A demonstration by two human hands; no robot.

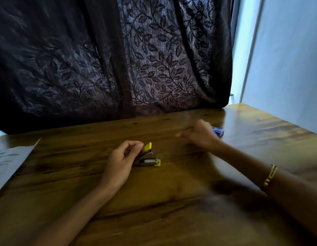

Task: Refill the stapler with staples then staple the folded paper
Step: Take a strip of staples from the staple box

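A small yellow and metal stapler [148, 159] lies on the wooden table [172, 201] with its top swung up and open. My left hand [121, 163] grips the raised top arm between thumb and fingers. My right hand [200, 134] is blurred, hovering to the right of the stapler with fingers loosely curled; whether it pinches staples I cannot tell. Just behind it lies a small blue staple box [218, 131], partly hidden by the hand. The paper [7, 161] lies at the table's left edge.
A dark leaf-patterned curtain [118, 59] hangs along the table's far edge. A pale wall [287, 59] stands at the right. A yellow band [269, 176] circles my right wrist.
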